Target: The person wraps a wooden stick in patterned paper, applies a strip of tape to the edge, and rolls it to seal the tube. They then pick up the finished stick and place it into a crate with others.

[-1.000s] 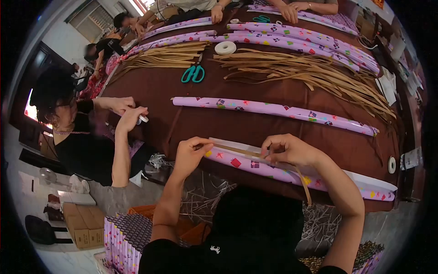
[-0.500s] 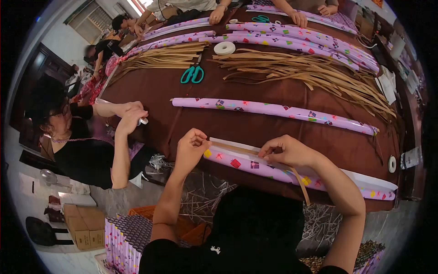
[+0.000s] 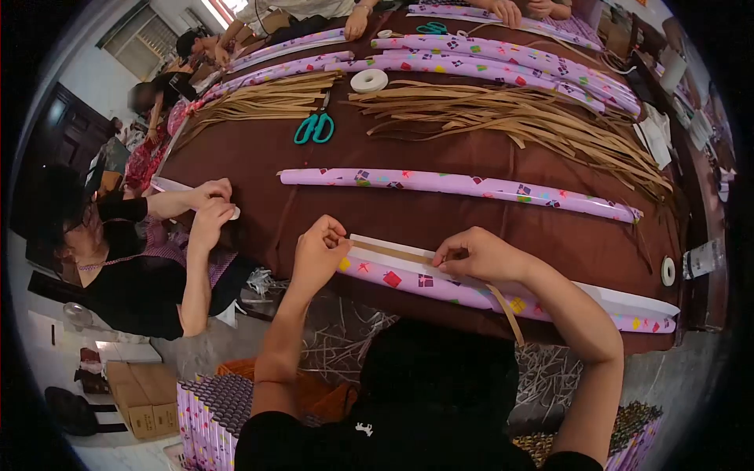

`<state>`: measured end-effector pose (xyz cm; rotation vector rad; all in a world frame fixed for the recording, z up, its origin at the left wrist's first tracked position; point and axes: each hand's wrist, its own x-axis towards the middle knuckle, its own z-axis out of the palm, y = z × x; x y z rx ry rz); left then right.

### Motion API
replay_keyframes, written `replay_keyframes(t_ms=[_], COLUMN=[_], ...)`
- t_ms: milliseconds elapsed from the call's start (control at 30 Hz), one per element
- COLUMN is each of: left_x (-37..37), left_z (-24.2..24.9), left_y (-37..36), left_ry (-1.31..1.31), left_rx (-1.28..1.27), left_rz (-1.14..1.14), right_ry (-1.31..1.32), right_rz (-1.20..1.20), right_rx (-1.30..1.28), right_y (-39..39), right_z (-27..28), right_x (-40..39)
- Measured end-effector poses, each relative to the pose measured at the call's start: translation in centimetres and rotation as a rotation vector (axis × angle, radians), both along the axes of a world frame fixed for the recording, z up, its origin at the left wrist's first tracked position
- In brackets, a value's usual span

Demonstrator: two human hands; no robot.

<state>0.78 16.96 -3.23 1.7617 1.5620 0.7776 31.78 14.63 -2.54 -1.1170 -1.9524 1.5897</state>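
Left hand [image 3: 320, 245] now slightly farther out at left end of patterned roll [image 3: 402, 284]; tan strip [image 3: 386, 251] shows along roll's white edge [image 3: 378, 243], that stretch seemingly laid. Roll on brown table [image 3: 440, 216]. Left thumb, forefinger close; clamped or not, cannot tell. Right hand [image 3: 481, 255], mid-roll, looks pinched on strip. Strip under right hand hidden; forearm [image 3: 577, 302] covers part of roll.

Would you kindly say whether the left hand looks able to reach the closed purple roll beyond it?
Probably yes: only brown tablecloth shows between the left hand and the closed purple roll, though it would first have to leave the nearer, open roll.
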Motion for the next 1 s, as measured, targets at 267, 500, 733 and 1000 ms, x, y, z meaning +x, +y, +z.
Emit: replay_keyframes(t_ms=[267,500,733,1000], left_x=[0.2,0.2,0.3,2.8], left_z=[0.4,0.4,0.4,2.4], left_y=[0.2,0.2,0.2,-1.6], left_ry=[0.059,0.033,0.078,0.589], left_rx=[-0.007,-0.030,0.001,0.600], left_rz=[-0.021,-0.019,-0.032,-0.035], right_ry=[-0.037,-0.029,-0.046,-0.085], right_rz=[-0.029,-0.027,-0.040,-0.032], right_rx=[-0.093,0.002,0.007,0.049], right_y=[0.1,0.2,0.1,0.1], right_z=[-0.3,-0.6,-0.7,-0.3], right_x=[-0.3,-0.3,-0.4,-0.4])
